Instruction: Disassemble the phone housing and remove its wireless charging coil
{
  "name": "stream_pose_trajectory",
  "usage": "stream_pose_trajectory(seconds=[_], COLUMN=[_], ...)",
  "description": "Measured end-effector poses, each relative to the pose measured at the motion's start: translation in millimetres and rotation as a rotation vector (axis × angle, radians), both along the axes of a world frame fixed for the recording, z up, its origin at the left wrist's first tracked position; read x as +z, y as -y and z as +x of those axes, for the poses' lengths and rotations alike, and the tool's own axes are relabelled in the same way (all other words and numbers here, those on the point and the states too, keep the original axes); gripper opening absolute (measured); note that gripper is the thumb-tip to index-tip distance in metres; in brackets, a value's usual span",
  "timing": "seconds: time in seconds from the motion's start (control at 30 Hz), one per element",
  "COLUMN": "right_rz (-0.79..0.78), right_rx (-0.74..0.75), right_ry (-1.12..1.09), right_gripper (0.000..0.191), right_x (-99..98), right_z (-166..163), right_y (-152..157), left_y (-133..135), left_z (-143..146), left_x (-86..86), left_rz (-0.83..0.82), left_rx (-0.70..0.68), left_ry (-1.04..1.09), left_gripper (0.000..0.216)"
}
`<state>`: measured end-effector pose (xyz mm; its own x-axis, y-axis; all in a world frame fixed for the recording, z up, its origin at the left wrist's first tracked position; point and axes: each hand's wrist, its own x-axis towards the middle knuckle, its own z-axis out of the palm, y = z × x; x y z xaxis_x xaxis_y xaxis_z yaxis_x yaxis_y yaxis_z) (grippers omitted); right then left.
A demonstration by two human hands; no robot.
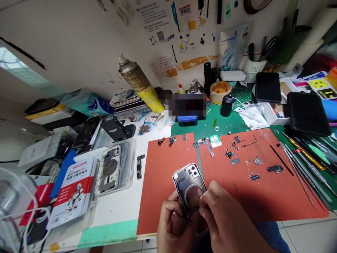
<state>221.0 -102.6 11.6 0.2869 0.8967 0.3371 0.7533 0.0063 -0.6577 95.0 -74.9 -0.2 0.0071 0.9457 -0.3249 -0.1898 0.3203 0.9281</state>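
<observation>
A phone back housing [190,188] with a white ring on its inner face and camera openings in its upper corner is tilted over the front edge of the red mat. My left hand [172,221] is closed around its lower left side. At the right edge, the bent fingers of my right hand [222,211] are pressed together on the frame; whether they also pinch a small part is hidden. Beyond the housing lie a flex cable assembly [202,142] and a green-and-white round sticker [216,141]. Small phone parts [231,156] are spread to the right.
Tweezers [302,172] and other hand tools line the right side. Left of the mat are a second phone housing [109,170], a logic board [139,167] and a battery box [75,191]. A spray can [142,84] leans behind; a black bottle [226,105] stands near two dark phones [268,87].
</observation>
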Motion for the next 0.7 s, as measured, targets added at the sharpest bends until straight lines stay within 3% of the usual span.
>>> stream_pose_trajectory(seconds=[0.33,0.7], right_rz=[0.038,-0.067], right_rx=[-0.05,0.071], right_ry=[0.033,-0.034], right_gripper=[0.026,0.023], right_x=[6.5,3.8], right_z=[-2.2,1.4], right_y=[-3.1,3.4], left_y=[-1.2,-1.6], left_z=[7.4,1.1], left_x=[3.3,2.7], left_rz=[0.049,0.006], left_rx=[0.014,-0.041], left_ry=[0.002,-0.009], left_gripper=[0.057,0.057])
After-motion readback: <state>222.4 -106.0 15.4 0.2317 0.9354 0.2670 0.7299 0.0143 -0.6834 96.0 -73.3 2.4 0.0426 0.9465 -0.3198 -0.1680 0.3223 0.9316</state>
